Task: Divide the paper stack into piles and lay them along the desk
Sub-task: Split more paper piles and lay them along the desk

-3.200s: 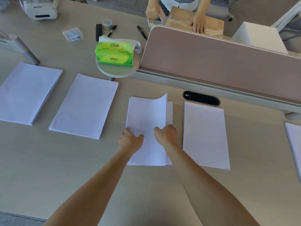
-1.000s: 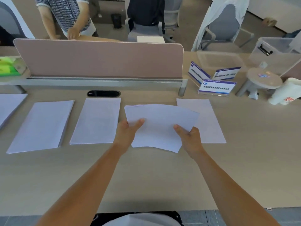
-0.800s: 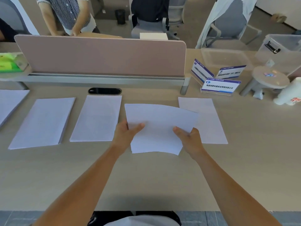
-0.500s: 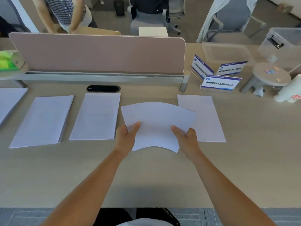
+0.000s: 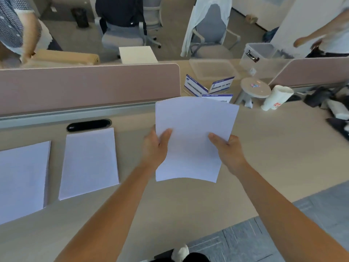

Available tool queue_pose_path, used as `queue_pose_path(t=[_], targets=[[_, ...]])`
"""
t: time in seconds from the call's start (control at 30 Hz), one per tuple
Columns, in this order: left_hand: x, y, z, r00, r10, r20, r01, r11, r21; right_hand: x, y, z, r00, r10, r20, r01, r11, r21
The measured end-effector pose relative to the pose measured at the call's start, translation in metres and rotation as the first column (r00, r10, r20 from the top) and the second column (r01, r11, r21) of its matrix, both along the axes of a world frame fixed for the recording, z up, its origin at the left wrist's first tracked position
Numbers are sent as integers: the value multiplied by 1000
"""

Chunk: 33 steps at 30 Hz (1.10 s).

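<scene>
Paper sheaf (image 5: 192,137), white and blank, bows upward above the desk (image 5: 273,148); left hand (image 5: 155,143) and right hand (image 5: 229,151) pinch its side edges, thumbs on top. Two flat piles (image 5: 88,163) lie left.

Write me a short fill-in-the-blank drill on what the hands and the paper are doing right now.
1. The held sheets are gripped by ____ hands, the left hand and the right hand.
2. The held sheets are ____ the desk, not lying on it.
3. On the desk to the left lie ____ flat piles: near pile, far pile.

Missing words: both; above; two
</scene>
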State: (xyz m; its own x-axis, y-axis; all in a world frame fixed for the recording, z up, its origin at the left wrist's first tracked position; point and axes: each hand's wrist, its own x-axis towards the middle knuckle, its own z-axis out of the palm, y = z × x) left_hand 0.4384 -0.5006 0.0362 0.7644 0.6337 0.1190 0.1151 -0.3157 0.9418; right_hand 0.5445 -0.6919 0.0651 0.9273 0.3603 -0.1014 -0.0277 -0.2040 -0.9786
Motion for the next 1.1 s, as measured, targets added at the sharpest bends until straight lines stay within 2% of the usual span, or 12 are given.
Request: queue_pose_path(t=[0.1,0.23,0.43,0.63,0.87,1.1], targets=[[28,-15,2,997,-54,61,59,995,-84,14,-23,16,999,-34,40,35,999,-20],[69,-48,6,995,-93,26,96,981,-167,46,-64,21,996,-34,84,41,996,-75],[145,-123,-24,984,-73,-161,11,934,-356,122,-134,-34,991,-126,48,133,977,-164],[241,-191,-57,930,-46,-366,-145,867,-477,233,-197,-82,998,-58,-8,53,953,-298],[335,-233,-95,882,-59,-468,-277,739,-615,353,-231,-119,995,-12,-102,-30,917,-397],[401,-249,-139,784,-22,-620,-367,790,-492,437,-210,-169,981,19,-193,-97,909,-406]])
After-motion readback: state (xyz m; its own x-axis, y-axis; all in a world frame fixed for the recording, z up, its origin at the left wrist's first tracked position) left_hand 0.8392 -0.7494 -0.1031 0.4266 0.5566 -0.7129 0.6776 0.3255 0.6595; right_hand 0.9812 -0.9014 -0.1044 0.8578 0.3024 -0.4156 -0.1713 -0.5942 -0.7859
